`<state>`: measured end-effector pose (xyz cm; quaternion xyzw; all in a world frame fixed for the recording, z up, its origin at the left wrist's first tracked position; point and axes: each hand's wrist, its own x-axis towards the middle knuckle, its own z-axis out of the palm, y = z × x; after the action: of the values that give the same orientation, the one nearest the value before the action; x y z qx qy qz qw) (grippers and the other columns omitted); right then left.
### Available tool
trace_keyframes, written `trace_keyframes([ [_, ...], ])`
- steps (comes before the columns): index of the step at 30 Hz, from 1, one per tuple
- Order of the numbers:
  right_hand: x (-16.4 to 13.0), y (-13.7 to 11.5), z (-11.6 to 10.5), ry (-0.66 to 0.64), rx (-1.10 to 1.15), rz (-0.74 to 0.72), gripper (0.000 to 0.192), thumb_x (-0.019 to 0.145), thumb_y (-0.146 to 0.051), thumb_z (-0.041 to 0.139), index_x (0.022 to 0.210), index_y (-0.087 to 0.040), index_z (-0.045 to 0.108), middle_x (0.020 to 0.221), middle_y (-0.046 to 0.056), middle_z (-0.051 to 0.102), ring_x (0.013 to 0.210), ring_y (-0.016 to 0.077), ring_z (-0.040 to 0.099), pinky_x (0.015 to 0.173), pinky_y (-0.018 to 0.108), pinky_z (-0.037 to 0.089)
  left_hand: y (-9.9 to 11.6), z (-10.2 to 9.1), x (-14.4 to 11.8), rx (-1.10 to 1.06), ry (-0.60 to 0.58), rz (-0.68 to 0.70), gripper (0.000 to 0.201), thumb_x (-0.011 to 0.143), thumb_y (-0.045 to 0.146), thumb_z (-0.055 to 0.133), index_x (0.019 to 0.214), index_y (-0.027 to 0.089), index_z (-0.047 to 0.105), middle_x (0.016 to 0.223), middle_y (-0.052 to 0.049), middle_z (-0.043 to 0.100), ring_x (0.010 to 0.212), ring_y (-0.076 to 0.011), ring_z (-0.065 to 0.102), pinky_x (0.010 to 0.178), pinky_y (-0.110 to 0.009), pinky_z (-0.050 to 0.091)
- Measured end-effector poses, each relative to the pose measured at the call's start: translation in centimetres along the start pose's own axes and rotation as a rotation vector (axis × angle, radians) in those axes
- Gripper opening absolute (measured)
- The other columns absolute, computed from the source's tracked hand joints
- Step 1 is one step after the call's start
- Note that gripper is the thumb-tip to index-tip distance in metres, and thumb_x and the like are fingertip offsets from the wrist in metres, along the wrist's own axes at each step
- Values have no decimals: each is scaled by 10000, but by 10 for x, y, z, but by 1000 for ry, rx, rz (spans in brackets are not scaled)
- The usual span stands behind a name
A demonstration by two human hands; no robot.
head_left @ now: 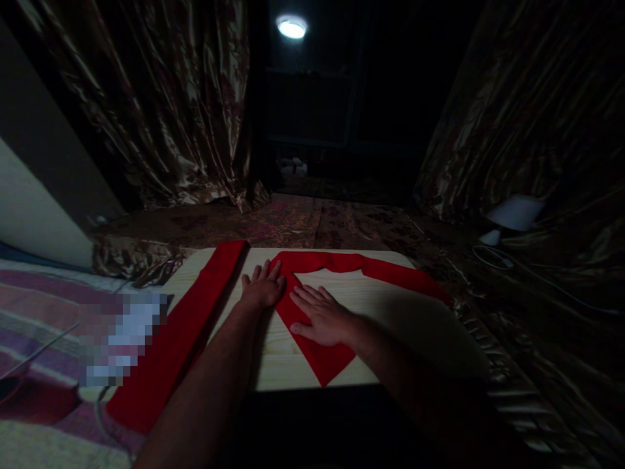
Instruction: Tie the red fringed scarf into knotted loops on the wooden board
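A long red cloth strip (319,361) lies folded on a pale wooden board (273,355). One band runs from the board's far left corner down off the near left edge (161,365). Another band runs along the far edge to the right (400,277) and folds into a point at the near edge. My left hand (262,286) lies flat, fingers apart, on the board and the fold's upper corner. My right hand (325,318) presses flat on the folded red cloth just beside it. Neither hand grips anything.
The room is dark, with brown patterned curtains (185,117) left and right and a ceiling light (291,27) reflected ahead. A striped blanket (43,306) lies left. A white lamp (512,215) and cable (493,260) sit on the floor to the right.
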<state>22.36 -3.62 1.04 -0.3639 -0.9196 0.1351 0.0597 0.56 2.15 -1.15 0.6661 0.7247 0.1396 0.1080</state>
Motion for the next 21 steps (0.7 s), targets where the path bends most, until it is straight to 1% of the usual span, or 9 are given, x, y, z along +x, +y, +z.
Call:
trace_keyframes([
  [3, -8, 3, -2, -26, 4, 1, 811, 951, -706, 353, 1615, -273, 186, 1685, 39, 93, 1558, 259, 63, 1247, 497, 38, 0, 0, 0, 39, -19, -1, 693, 968, 561, 290, 1605, 292, 252, 1673, -95, 136, 1521, -393, 166, 1140, -717, 132],
  [6, -17, 9, -4, -38, 18, -29, 822, 944, -719, 362, 1614, -274, 191, 1684, 48, 97, 1558, 266, 66, 1244, 517, 49, 2, -1, -3, 60, 30, 20, 681, 971, 541, 292, 1594, 266, 297, 1668, -99, 169, 1517, -398, 180, 1119, -737, 181],
  [8, -22, 13, -4, -4, 32, -67, 799, 950, -702, 380, 1605, -269, 235, 1675, 55, 164, 1550, 261, 128, 1243, 517, 89, 5, -2, -5, 73, 117, 68, 635, 966, 481, 339, 1557, 251, 384, 1662, -92, 205, 1525, -394, 155, 1113, -755, 179],
  [11, -26, 23, 0, 162, 47, -61, 680, 960, -611, 462, 1527, -237, 430, 1595, 66, 395, 1470, 233, 351, 1226, 434, 226, 12, -1, -7, 72, 266, 223, 578, 951, 408, 407, 1503, 250, 470, 1644, -68, 271, 1534, -364, 140, 1148, -743, 110],
  [12, -26, 27, 1, 245, 44, -15, 601, 964, -554, 489, 1463, -222, 521, 1531, 70, 492, 1408, 222, 440, 1200, 395, 285, 14, 0, -7, 63, 288, 276, 573, 954, 409, 414, 1501, 251, 472, 1632, -65, 302, 1533, -349, 162, 1167, -719, 95],
  [14, -25, 38, 0, 405, 6, 141, 422, 965, -418, 509, 1293, -205, 667, 1362, 78, 644, 1257, 211, 568, 1131, 349, 378, 17, 3, -7, 46, 256, 341, 589, 968, 452, 410, 1520, 252, 445, 1607, -72, 358, 1522, -320, 221, 1195, -667, 100],
  [16, -23, 51, -4, 524, -80, 327, 327, 951, -318, 501, 1150, -203, 733, 1250, 90, 697, 1183, 225, 591, 1095, 363, 403, 17, 7, -5, 50, 170, 354, 631, 971, 516, 406, 1544, 252, 407, 1602, -88, 364, 1512, -307, 255, 1203, -633, 128],
  [18, -23, 66, -12, 577, -195, 471, 301, 929, -295, 515, 1081, -193, 753, 1297, 116, 664, 1261, 259, 526, 1108, 404, 374, 15, 10, -4, 75, 104, 345, 655, 964, 565, 412, 1549, 269, 400, 1618, -96, 326, 1513, -312, 253, 1199, -623, 145],
  [21, -25, 91, -22, 521, -322, 595, 319, 898, -333, 560, 1100, -185, 758, 1504, 135, 497, 1434, 321, 337, 1149, 491, 290, 12, 13, -2, 108, 87, 347, 612, 960, 591, 410, 1511, 328, 459, 1633, -76, 292, 1518, -316, 236, 1192, -619, 156],
])
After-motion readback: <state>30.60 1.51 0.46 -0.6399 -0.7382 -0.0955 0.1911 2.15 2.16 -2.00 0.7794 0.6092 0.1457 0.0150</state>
